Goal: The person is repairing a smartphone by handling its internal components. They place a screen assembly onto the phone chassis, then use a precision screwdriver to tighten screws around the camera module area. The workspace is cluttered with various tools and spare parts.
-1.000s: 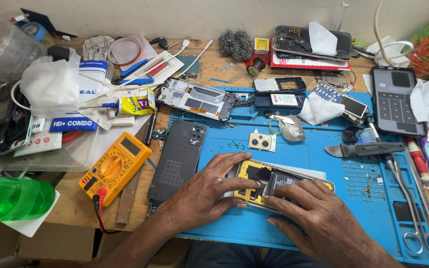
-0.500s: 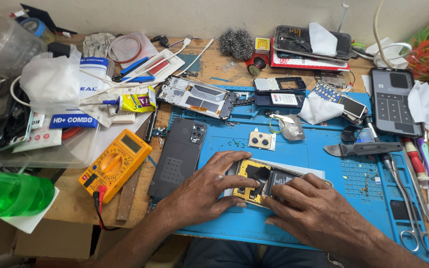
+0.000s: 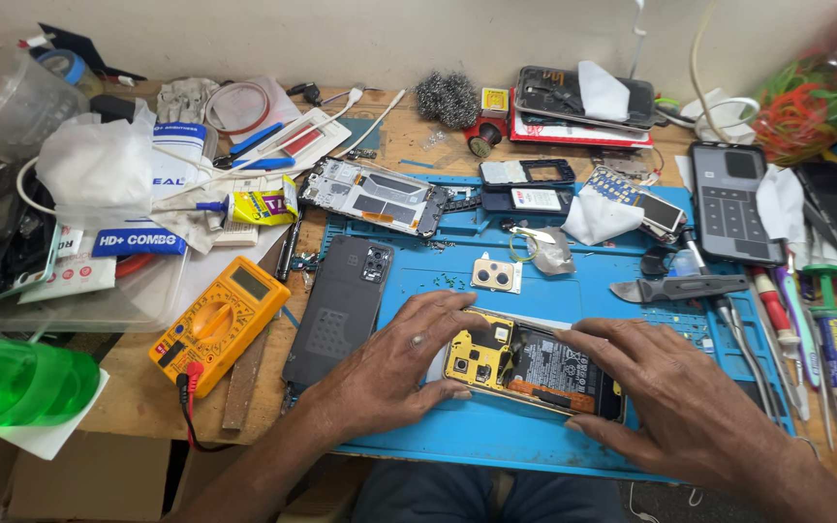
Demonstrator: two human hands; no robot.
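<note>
Both hands rest on an opened phone (image 3: 535,368) that lies flat on the blue work mat (image 3: 535,281), near the mat's front edge. The left hand (image 3: 394,363) presses its fingers against the phone's left end, thumb underneath at the near side, beside the yellow shielded board section. The right hand (image 3: 675,397) spreads over the phone's right end, fingertips on the dark battery area; neither hand is clenched, both hold the phone down with loosely curved fingers. Just left of the left hand a dark back cover (image 3: 341,305) lies across the mat's left edge. A yellow multimeter (image 3: 220,324) sits further left on the wooden surface (image 3: 138,407). Behind the phone, mid-mat, lies a small gold camera bezel (image 3: 494,274). A bare phone frame (image 3: 375,197) rests at the mat's far left corner. Along the mat's right edge lie a grey knife (image 3: 680,288), tweezers and screwdrivers (image 3: 825,339).
</note>
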